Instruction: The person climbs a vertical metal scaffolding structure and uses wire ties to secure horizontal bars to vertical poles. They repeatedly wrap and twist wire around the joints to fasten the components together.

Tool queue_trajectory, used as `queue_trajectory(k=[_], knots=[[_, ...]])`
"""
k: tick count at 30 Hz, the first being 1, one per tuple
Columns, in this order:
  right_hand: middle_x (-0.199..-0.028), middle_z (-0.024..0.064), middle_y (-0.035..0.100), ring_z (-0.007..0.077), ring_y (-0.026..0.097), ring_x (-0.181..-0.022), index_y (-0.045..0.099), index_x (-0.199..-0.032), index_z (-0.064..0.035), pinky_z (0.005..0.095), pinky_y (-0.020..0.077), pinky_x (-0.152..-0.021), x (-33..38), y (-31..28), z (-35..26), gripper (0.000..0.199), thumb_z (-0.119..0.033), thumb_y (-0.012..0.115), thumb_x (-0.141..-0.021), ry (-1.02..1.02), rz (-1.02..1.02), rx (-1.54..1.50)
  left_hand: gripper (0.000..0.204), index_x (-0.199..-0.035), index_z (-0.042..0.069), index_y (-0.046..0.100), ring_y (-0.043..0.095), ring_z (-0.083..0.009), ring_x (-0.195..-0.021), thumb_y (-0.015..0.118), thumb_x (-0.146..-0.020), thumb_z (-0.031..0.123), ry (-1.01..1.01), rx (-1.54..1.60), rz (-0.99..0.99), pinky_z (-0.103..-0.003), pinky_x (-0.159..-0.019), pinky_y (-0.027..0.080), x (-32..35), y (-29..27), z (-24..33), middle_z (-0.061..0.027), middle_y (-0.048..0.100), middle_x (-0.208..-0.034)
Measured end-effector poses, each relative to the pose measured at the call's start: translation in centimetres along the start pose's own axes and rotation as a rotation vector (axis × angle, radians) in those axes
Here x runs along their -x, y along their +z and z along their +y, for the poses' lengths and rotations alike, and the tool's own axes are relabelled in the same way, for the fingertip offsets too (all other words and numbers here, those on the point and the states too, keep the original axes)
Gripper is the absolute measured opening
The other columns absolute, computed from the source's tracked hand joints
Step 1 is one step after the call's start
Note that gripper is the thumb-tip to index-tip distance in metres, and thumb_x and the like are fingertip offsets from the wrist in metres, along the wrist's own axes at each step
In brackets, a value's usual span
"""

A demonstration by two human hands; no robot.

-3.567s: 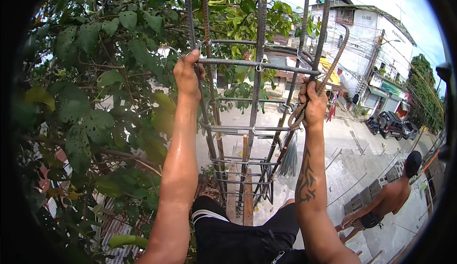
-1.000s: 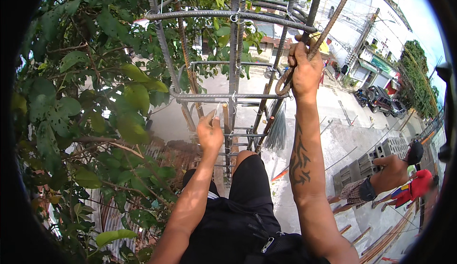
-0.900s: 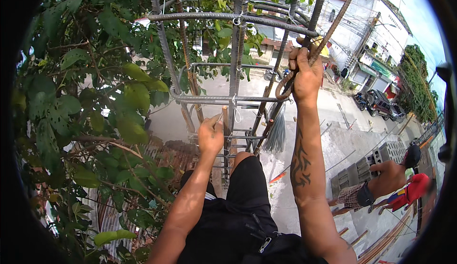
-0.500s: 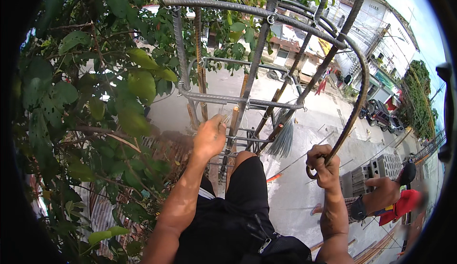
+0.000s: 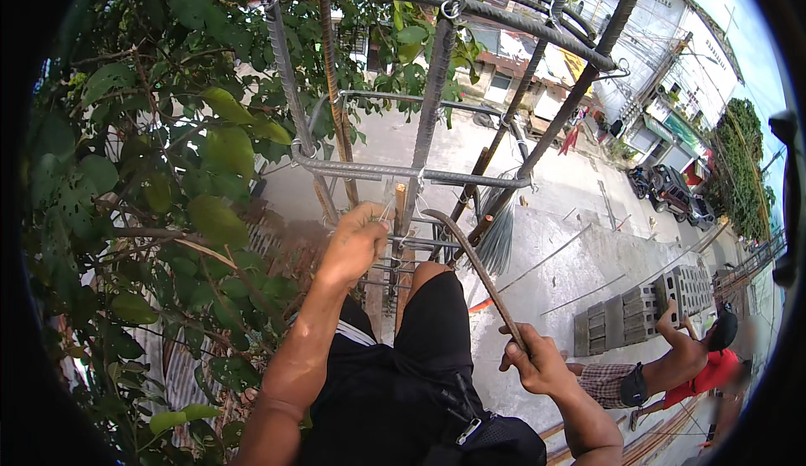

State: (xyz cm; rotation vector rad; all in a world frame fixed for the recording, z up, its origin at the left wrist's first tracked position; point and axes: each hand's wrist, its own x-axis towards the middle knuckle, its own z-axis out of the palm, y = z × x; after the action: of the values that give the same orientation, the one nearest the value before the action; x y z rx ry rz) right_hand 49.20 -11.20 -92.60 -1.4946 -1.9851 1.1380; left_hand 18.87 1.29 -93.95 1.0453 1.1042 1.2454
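Note:
My left hand (image 5: 357,243), fingers closed, pinches thin tie wires (image 5: 389,212) just below a horizontal stirrup (image 5: 369,169) of the rebar cage. In my right hand (image 5: 541,365) is the lower end of a bent steel bar (image 5: 480,273). The bar slants up to the left, and its curved tip is near an upright rebar (image 5: 431,96) in front of my knee. Twisted wire ties (image 5: 452,7) join uprights and stirrups. A bundle of grey tie wire (image 5: 501,235) hangs at the cage's right side.
Leafy branches (image 5: 222,155) crowd the left side. Below lies a concrete surface (image 5: 537,273) with stacked hollow blocks (image 5: 634,311) and another person (image 5: 680,357) at the right. Parked vehicles (image 5: 672,193) and buildings stand farther off. My knee (image 5: 432,277) is close to the cage.
My right hand has lowered and moved left; the bent bar has swung away from the cage's upper right corner to the lower middle. My left hand has shifted slightly left, still on the wires.

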Motion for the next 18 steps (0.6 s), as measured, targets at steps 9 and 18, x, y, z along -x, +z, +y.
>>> queue_trajectory(k=[9, 18], knots=[[-0.058, 0.0099, 0.057, 0.0247, 0.062, -0.052, 0.044, -0.101, 0.0008, 0.0354, 0.0467, -0.050, -2.1, -1.6, -2.3, 0.018, -0.016, 0.047, -0.094, 0.025, -0.028, 0.299, 0.018, -0.100, 0.001, 0.056, 0.030, -0.0046, -0.041, 0.045, -0.087, 0.007, 0.032, 0.122, 0.042, -0.021, -0.037, 0.022, -0.3, 0.2, -1.6, 0.0025, 0.039, -0.053], [-0.059, 0.0056, 0.045, 0.0178, 0.052, -0.046, 0.037, -0.086, -0.0037, 0.0294, 0.0473, -0.046, -2.6, -4.2, -2.9, 0.025, -0.021, 0.054, -0.093, 0.257, -0.428, -0.571, 0.019, -0.090, 0.001, 0.052, 0.037, -0.0086, -0.043, 0.048, -0.094, 0.018, -0.139, 0.719, -0.029, -0.021, -0.038, 0.028, 1.2, 0.9, -2.2, -0.0022, 0.043, -0.054]])
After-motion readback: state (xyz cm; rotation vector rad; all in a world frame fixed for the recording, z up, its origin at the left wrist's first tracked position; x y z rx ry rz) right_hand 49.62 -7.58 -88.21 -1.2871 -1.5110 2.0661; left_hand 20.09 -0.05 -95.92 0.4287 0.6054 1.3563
